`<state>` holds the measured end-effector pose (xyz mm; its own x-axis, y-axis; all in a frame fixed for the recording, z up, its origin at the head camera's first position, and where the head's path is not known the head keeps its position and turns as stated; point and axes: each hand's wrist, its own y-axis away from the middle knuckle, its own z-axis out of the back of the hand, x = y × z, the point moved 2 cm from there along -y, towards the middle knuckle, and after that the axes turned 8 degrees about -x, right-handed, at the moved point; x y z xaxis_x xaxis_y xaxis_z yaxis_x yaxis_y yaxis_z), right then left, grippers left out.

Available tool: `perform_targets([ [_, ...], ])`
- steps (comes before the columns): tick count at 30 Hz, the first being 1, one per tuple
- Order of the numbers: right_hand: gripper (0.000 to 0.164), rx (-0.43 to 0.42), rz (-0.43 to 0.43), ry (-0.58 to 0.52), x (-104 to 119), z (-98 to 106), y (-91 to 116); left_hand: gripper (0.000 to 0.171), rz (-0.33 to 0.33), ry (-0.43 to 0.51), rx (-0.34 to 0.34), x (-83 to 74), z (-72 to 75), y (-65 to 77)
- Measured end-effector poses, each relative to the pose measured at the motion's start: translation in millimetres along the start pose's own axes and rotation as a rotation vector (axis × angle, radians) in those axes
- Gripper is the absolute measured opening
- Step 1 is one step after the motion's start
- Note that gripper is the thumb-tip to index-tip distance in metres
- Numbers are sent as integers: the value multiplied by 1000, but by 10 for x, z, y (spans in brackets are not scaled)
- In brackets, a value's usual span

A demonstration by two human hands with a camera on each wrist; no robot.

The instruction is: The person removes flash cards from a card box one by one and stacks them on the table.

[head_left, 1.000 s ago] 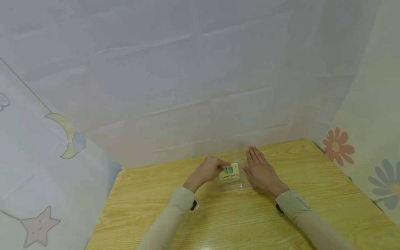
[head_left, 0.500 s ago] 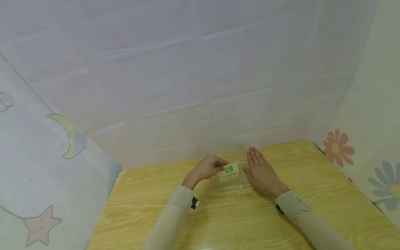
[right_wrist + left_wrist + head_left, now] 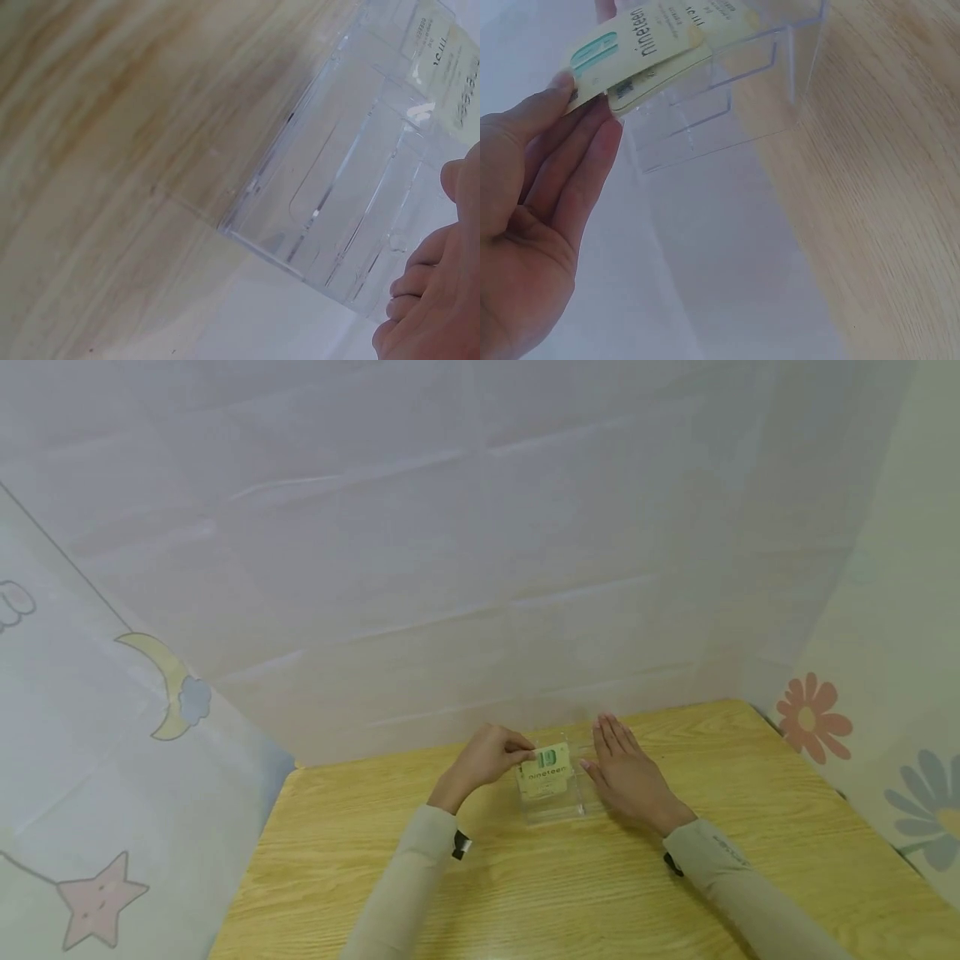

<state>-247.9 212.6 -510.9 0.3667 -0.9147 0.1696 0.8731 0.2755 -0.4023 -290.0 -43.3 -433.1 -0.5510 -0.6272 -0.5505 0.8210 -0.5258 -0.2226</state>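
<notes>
My left hand (image 3: 486, 760) pinches a pale yellow card (image 3: 553, 757) by its left edge, thumb on top and fingers beneath. The card is printed "nineteen" with a green 19. In the left wrist view this card (image 3: 630, 46) slants over the top of a clear plastic card holder (image 3: 742, 120), and more yellow cards (image 3: 660, 80) lie under it. My right hand (image 3: 633, 777) lies at the right side of the holder, fingers straight and together. The right wrist view shows the holder's stepped clear compartments (image 3: 322, 202) close by the right fingers (image 3: 416, 281).
The holder stands on a wood-grain table (image 3: 510, 893), near its back edge. A pale cloth wall (image 3: 450, 568) rises right behind. Printed side sheets show a moon (image 3: 172, 685) on the left and a red flower (image 3: 813, 718) on the right.
My left hand has moved slightly left and up with the card, which now overlaps another yellow card below it. The right hand has stayed in place.
</notes>
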Motion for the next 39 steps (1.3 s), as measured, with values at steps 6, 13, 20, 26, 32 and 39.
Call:
perform_targets([
  [6,74,9,-8,-13,-5,-5,-3,21,60,81,-38,32,77,29],
  [13,74,7,-7,-23,1,-12,-7,25,146,256,-30,91,183,106],
  [20,74,17,-20,-40,5,-26,1,25,110,349,-23,212,296,176],
  [26,73,16,-16,-29,-1,-23,6,24,184,457,-57,309,435,232],
  [32,73,11,-13,-26,-10,-5,5,22,247,476,-91,402,546,282],
  [39,73,1,-2,-13,-18,-11,-10,22,275,485,-101,554,614,355],
])
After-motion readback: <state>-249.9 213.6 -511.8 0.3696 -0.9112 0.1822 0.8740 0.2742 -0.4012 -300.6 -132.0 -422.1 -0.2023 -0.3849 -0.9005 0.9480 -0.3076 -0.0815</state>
